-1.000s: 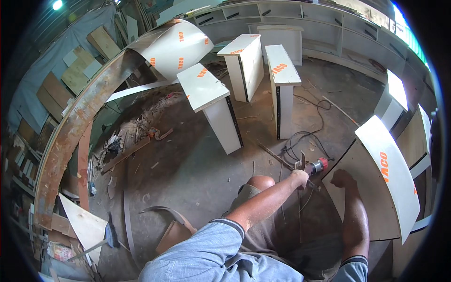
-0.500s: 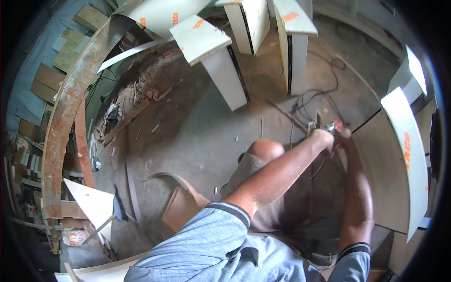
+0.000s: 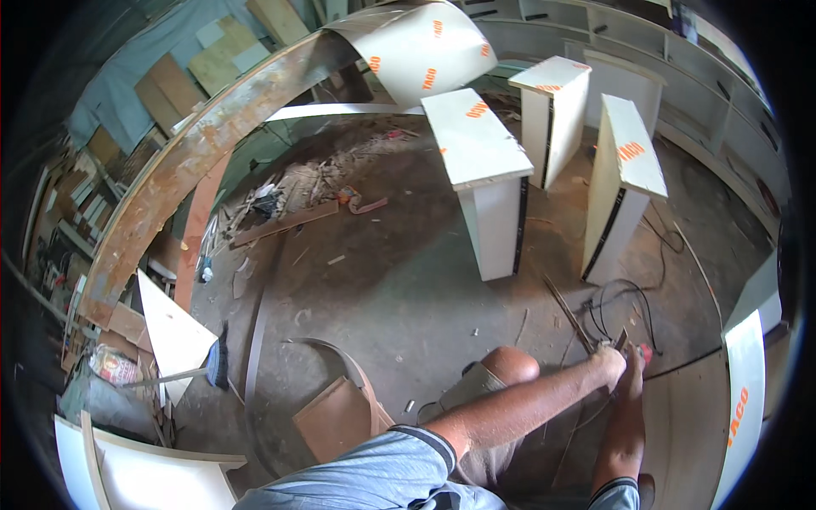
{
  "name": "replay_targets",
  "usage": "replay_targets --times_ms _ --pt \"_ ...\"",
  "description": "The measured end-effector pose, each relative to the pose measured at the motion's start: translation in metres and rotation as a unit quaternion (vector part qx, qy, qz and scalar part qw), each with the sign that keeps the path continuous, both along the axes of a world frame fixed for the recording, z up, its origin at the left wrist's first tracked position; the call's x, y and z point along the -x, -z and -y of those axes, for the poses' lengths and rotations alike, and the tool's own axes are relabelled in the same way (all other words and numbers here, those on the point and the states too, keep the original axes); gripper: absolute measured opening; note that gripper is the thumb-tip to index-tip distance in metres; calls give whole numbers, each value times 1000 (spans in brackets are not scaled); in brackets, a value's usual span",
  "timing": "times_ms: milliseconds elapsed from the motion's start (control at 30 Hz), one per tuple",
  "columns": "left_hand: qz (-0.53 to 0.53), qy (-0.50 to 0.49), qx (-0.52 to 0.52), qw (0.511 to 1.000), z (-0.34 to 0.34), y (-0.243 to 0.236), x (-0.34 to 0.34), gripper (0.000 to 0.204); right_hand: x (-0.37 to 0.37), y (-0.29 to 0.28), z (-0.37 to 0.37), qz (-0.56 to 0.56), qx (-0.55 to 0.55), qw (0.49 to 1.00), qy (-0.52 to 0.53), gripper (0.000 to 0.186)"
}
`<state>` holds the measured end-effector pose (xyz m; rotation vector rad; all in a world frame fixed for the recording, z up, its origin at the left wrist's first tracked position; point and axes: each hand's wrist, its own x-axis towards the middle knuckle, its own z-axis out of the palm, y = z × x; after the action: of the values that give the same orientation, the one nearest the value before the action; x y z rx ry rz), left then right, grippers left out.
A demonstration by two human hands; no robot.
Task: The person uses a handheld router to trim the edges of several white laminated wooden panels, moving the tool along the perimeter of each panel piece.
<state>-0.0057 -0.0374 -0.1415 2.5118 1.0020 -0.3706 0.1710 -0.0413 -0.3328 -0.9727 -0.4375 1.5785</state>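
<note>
Item: white triangular board (image 3: 174, 344), leaning at far left. Item: broom (image 3: 218, 367), dark bristles, head beside that board's right edge. Item: brown flat board (image 3: 336, 416), on the floor (image 3: 382, 306), curved strip lying across its edge. Item: first white box unit (image 3: 484, 166), upright, dark edging. Item: second white box unit (image 3: 563, 119), upright, behind the first. Item: left hand (image 3: 607, 367), fingers closed on the tool, grip partly hidden. Item: third white box unit (image 3: 636, 160), upright. Item: right hand (image 3: 634, 365), touching the left; state of fingers hidden, cannot tell. Item: red-ended tool (image 3: 647, 352), between the hands and the tan panel (image 3: 684, 425), mostly covered.
</note>
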Motion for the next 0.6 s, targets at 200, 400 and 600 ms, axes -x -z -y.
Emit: replay_targets --times_ms 200,400,600 --pt "27 -32 -19 999 -19 33 -14 44 69 -133 55 134 93 986 43 49" --pt "59 -84 2 995 -30 43 -25 35 139 -259 101 258 77 962 44 53" --pt "101 -88 4 991 -31 18 -13 33 71 -138 75 125 115 984 52 53"
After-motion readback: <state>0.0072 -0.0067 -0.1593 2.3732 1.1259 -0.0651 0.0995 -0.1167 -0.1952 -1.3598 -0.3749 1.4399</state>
